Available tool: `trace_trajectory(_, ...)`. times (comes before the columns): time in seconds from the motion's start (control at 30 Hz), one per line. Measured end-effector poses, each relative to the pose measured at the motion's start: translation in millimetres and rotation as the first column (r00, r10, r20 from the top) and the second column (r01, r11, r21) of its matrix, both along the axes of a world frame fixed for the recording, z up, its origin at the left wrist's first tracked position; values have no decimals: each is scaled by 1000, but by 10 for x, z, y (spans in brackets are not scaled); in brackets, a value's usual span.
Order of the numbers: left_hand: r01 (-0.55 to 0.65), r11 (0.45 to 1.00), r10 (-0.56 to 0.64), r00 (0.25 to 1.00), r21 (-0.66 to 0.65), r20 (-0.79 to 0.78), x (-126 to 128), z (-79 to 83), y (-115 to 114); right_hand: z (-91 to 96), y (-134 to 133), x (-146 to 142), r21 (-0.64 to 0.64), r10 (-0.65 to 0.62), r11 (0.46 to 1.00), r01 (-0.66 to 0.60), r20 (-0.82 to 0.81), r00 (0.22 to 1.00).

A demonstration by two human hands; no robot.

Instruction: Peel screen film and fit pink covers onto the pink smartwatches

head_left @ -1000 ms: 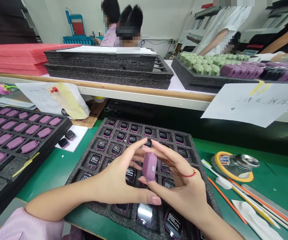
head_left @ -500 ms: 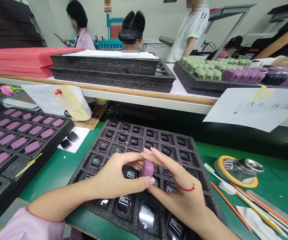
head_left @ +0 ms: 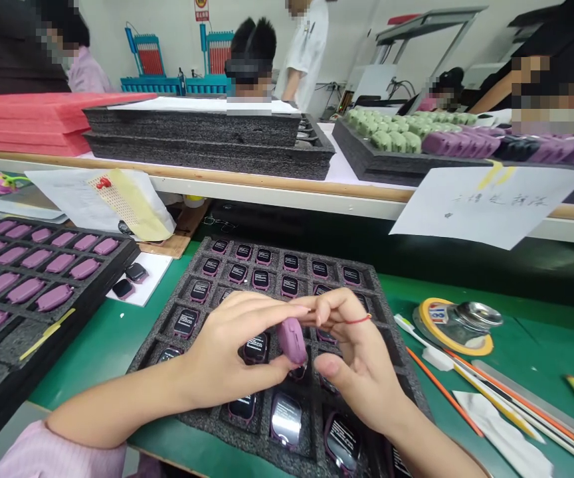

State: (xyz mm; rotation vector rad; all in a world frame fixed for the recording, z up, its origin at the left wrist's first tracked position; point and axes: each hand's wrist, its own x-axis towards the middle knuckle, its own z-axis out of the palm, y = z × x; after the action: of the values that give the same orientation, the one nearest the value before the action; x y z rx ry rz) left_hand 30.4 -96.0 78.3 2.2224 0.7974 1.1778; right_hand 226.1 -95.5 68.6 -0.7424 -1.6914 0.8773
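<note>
1. The left hand is half closed. Its thumb presses on the low end of the purple watch body, and its fingers reach over the top. It seems to have hold of the watch body, but it is a small hold. If the thumb slips, the watch body can fall.

2. The right hand is half open, with its fingers curled and its thumb just below the watch body. I cannot tell if it is gripping the watch body or only close to it. If each hand counts on the other to hold on, the watch body could drop.

3. The watch body is in the air between the hands, right over the dark foam tray. If it falls, it could hit the black-faced watches in the tray and scratch their screens.

4. Bare fingers are close to the shiny face of a watch in the tray. A touch could leave a smudge on it.

5. A sleeve or arm rests near the tray. A bump could knock watches out of their holes.

6. The tray of purple pieces sits near the edge of the green mat. A hard push could make it slide.
</note>
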Motion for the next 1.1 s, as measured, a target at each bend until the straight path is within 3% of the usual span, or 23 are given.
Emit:
trace_trajectory(0.07, 24, 999, -23, 1000, 48, -15, -7, -30, 1, 31, -18, -13, -19, 4, 1000, -4, 47, 999)
trace_trajectory(0.17, 2, 1000, -2, 1000, 10, -27, -19, -71, -4, 42, -39, -25, 40, -34, 999, 31, 102, 994)
trace_trajectory(0.33, 12, 961, -12, 1000, -276, 3, -25, -91, -28, -7, -28, -29, 274, -174, 953, 128, 150, 973)
trace_trajectory(0.47, 126, 830, -72, 990, -544, 119, -12, -38, -46, -10, -32, -29, 368, -209, 919, 139, 156, 965)
trace_trajectory(0.67, 316, 602, -13, 922, -733, 386, 17, -28, 23, -12, -29, -24, 434, -176, 899, 57, 239, 955)
trace_trajectory(0.97, 556, 396, 38, 785, -731, 618, 104, -159, 65, 75, -19, -13, 464, -157, 886, 25, 248, 956)
trace_trajectory(1.1, 646, 301, 60, 721, -701, 690, 115, -182, 61, 79, -40, 13, 468, -208, 875, 123, 135, 969)
